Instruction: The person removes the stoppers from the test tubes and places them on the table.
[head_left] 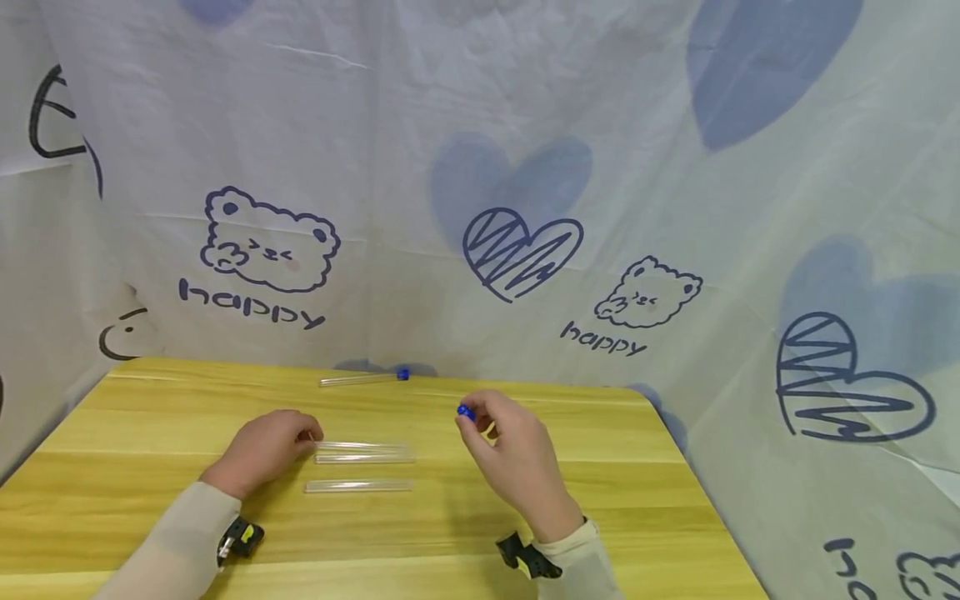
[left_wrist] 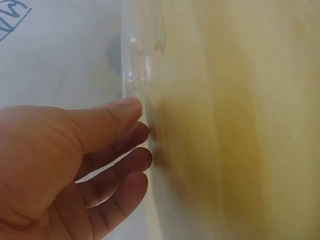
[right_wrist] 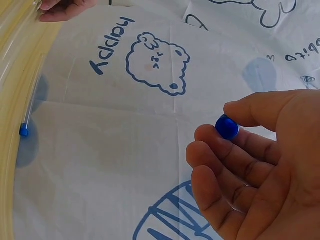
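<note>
My left hand (head_left: 266, 450) pinches the left end of a clear test tube (head_left: 367, 447) between thumb and fingertips. Close alongside it in the head view lies a second clear tube (head_left: 363, 459), and a third tube (head_left: 358, 486) lies nearer to me, roughly parallel. My right hand (head_left: 517, 450) holds a small blue cap (right_wrist: 227, 127) between thumb and index finger, raised to the right of the tubes. In the right wrist view its other fingers are loosely curled. At the table's back edge lies a tube (head_left: 358, 380) with a blue cap (head_left: 403, 375) on its right end.
The wood-grain table (head_left: 600, 517) ends at a pale cloth (head_left: 397, 167) printed with bears and hearts, which hangs behind it and along the sides. Dark wrist cameras (head_left: 243, 537) sit on both sleeves.
</note>
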